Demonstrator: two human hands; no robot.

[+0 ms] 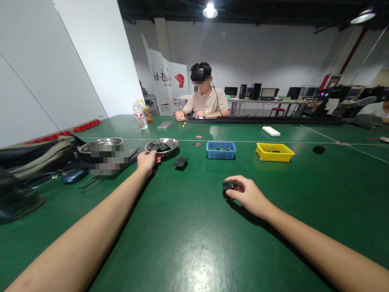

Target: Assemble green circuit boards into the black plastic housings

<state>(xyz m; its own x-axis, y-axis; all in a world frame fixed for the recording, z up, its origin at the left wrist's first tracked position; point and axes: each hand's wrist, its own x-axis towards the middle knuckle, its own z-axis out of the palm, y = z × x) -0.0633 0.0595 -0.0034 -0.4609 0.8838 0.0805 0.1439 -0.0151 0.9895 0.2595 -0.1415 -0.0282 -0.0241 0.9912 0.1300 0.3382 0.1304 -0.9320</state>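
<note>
My left hand point(147, 161) is at the near left rim of a round metal bowl point(174, 149), fingers closed. A dark edge shows by its fingertips, but I cannot tell whether it pinches a black piece or the rim. Flat black pieces point(163, 147) lie inside the bowl. To the right of the bowl a flat black part point(181, 162) rests on the green table. My right hand point(247, 195) grips a small black box-shaped part point(228, 185) between thumb and fingers, low over the table, with its far side hidden by the fingers.
A blue bin point(221, 155) holds small thin green and metallic pieces; a yellow bin point(275, 156) has dark pieces. Farther right lie a black hexagonal piece point(319, 150) and a white box point(271, 131). Another metal bowl point(117, 142), bottles point(139, 115) and a mouse point(74, 176) stand left. A person point(209, 101) sits opposite.
</note>
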